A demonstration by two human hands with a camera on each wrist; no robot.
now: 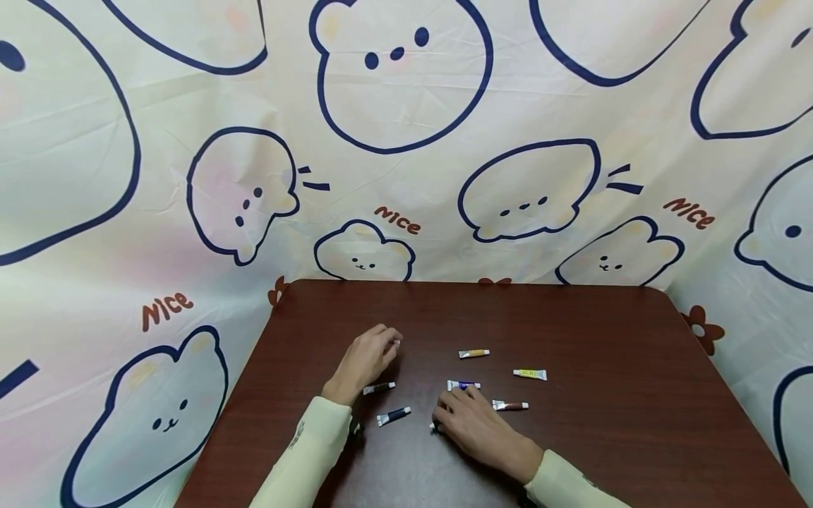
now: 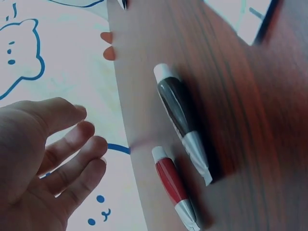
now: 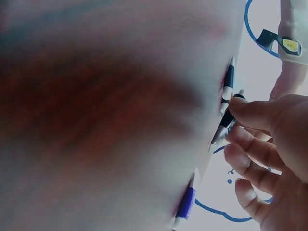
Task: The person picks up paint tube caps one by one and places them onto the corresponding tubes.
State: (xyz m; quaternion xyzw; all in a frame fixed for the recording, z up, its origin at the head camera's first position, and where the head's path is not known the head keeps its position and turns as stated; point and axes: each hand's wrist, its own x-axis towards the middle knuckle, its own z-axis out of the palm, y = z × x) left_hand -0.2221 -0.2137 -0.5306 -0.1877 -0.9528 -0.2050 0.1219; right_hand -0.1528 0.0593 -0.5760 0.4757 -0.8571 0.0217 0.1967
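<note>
My left hand (image 1: pixel 368 356) is over the table's left part, fingers loosely bent with nothing between them. In the left wrist view, a small red paint tube (image 2: pixel 172 180) and a black paint tube (image 2: pixel 175 106) lie beside that hand; in the head view the red one is mostly hidden by the fingers. With thumb and fingertips, my right hand (image 1: pixel 473 423) pinches a black paint tube (image 3: pixel 224 125), largely covered by the hand in the head view. A purple-blue tube (image 1: pixel 462 385) lies just beyond its knuckles, and a brown tube (image 1: pixel 511 406) is to its right.
A dark blue tube (image 1: pixel 394 416) lies between the two forearms. Farther right are an ochre tube (image 1: pixel 474 353) and a yellow tube (image 1: pixel 530 375). The brown wooden table (image 1: pixel 603 339) ends at a cloth backdrop (image 1: pixel 406 183) printed with bears.
</note>
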